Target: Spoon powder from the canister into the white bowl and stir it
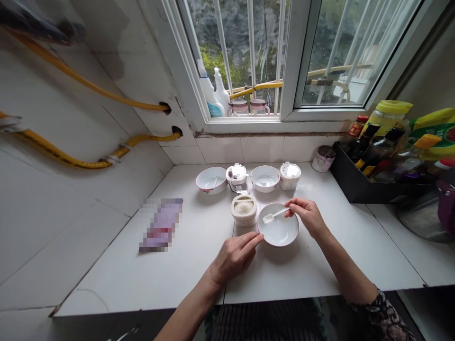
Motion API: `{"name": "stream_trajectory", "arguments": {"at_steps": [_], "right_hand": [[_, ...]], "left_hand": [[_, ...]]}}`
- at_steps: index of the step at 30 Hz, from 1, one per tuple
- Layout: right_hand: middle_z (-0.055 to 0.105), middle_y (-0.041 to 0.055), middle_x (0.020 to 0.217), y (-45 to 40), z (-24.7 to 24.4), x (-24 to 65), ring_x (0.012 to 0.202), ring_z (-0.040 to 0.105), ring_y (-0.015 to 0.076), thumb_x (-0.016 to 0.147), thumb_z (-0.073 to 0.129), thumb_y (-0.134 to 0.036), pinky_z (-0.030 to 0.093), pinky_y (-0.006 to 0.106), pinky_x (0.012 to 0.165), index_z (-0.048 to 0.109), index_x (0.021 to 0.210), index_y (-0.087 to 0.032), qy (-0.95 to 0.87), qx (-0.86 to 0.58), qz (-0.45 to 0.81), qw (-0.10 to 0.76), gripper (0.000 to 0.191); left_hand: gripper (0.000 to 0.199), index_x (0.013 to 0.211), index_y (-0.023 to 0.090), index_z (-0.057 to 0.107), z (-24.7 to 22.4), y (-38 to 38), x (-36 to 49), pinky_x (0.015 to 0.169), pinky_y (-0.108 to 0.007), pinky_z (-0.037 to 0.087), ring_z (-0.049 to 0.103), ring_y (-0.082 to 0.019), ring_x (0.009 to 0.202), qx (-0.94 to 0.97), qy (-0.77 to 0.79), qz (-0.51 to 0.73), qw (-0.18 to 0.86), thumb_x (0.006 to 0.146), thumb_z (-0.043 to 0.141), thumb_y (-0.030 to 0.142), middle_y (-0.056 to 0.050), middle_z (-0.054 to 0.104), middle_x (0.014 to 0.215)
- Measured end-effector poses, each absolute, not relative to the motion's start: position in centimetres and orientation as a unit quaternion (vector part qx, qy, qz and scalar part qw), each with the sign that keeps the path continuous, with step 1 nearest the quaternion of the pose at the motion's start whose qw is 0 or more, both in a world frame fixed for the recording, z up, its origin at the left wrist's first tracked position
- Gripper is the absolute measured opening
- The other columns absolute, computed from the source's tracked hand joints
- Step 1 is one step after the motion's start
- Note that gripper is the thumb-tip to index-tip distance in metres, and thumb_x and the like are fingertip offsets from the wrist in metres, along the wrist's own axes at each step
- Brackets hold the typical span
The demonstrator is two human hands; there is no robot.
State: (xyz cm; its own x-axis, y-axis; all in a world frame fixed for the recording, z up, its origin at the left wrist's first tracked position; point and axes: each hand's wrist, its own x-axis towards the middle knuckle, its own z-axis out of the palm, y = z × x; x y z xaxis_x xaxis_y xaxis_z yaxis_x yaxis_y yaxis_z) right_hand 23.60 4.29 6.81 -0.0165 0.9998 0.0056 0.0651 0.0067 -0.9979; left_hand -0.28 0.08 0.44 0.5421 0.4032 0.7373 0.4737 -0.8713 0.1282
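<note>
My right hand (306,215) pinches the handle of a small white spoon (273,216). The spoon's scoop is over the white bowl (279,234) with a pink rim, and some white stuff seems to be in it. At the bowl's left rim, my left hand (237,251) holds on with its fingertips; its thumb is partly hidden. Just left of this bowl stands a seasoning jar (244,219) with its lid up, showing pale granules inside.
Behind are a left bowl (209,182), an opened jar (236,174), another bowl (265,175) and a lidded jar (290,176). A blurred purple packet (163,226) lies left. A black box (359,182) of bottles stands right, near a pink-lidded jar (323,160). The window (245,121) is behind.
</note>
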Motion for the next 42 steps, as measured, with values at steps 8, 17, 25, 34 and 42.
{"name": "stream_trajectory", "arguments": {"at_steps": [8,17,25,34,42], "right_hand": [[0.072,0.0049,0.074,4.7,9.4,20.4,0.073,0.066,0.0200,0.088,0.052,-0.034,0.050,0.036,0.075,0.064,0.088,-0.020,-0.632,-0.477,0.280,0.543,0.019],[0.074,0.0018,0.077,4.3,9.0,18.2,0.070,0.063,0.0176,0.090,0.045,-0.011,0.038,0.044,0.098,0.063,0.089,-0.022,-0.814,-0.342,-0.012,0.469,0.022],[0.070,0.0029,0.070,4.4,9.0,21.2,0.068,0.065,0.0199,0.089,0.050,-0.033,0.048,0.034,0.070,0.063,0.086,-0.021,-0.628,-0.513,0.295,0.505,0.018],[0.070,0.0035,0.071,4.4,6.4,23.3,0.065,0.058,0.0167,0.087,0.043,-0.004,0.038,0.041,0.089,0.063,0.088,-0.018,-0.834,-0.441,0.085,0.322,0.023],[0.067,0.0006,0.072,3.9,7.0,23.9,0.068,0.059,0.0143,0.089,0.040,0.000,0.040,0.036,0.087,0.060,0.089,-0.019,-0.877,-0.358,0.164,0.277,0.027]], "left_hand": [[0.039,0.129,0.014,0.052,0.6,0.0,-0.2,0.068,-0.023,0.059,0.071,-0.016,0.085,-0.877,-0.255,-0.405,0.045,0.092,0.039,0.006,-0.011,0.071,0.099],[0.032,0.118,0.011,0.056,0.7,0.2,0.0,0.062,-0.024,0.058,0.070,-0.016,0.080,-0.872,-0.249,-0.418,0.054,0.091,0.039,0.004,-0.011,0.071,0.097],[0.032,0.120,0.011,0.056,0.7,0.1,-0.1,0.064,-0.024,0.059,0.070,-0.016,0.082,-0.871,-0.248,-0.422,0.051,0.092,0.042,0.004,-0.011,0.071,0.099],[0.035,0.125,0.013,0.054,0.6,0.0,-0.3,0.065,-0.023,0.059,0.070,-0.016,0.085,-0.876,-0.254,-0.407,0.049,0.093,0.041,0.006,-0.011,0.071,0.099],[0.034,0.122,0.013,0.056,0.7,0.0,-0.4,0.068,-0.022,0.059,0.070,-0.016,0.088,-0.882,-0.260,-0.391,0.042,0.092,0.042,0.004,-0.011,0.071,0.101]]}}
